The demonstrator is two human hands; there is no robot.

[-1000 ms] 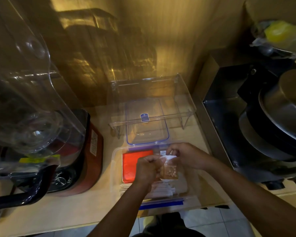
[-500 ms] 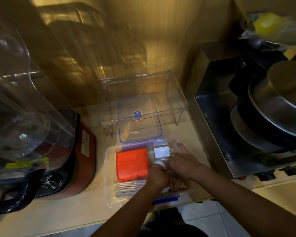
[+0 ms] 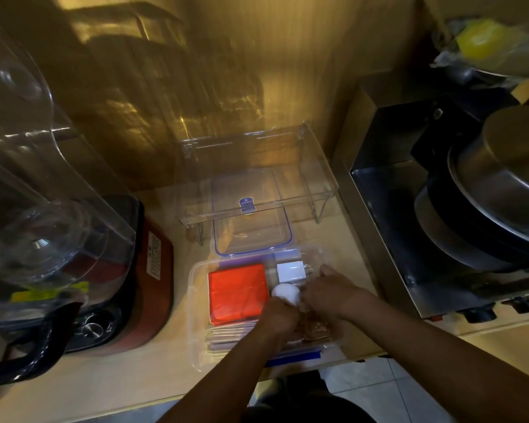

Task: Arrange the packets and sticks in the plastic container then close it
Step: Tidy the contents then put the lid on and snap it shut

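A clear plastic container (image 3: 196,303) sits on the wooden counter near its front edge. Inside lie an orange-red packet (image 3: 237,293), a white plug adapter (image 3: 289,271), a white round object (image 3: 284,293) and several pale sticks (image 3: 229,337) along the front. My left hand (image 3: 277,315) and my right hand (image 3: 330,296) are both down in the container's right half, pressing a small clear packet of brown bits (image 3: 316,326) into it. The fingers hide most of that packet. The container's blue-rimmed clear lid (image 3: 283,236) lies just behind it.
A clear acrylic rack (image 3: 318,166) stands over the lid at the back. A red-based blender with a large clear jug (image 3: 43,190) fills the left. A steel appliance with stacked pans (image 3: 483,209) stands on the right. The counter's front edge runs under my forearms.
Both hands held the small packet up above the container a second ago. They have since dropped into the container's right side with it, uncovering the white adapter.
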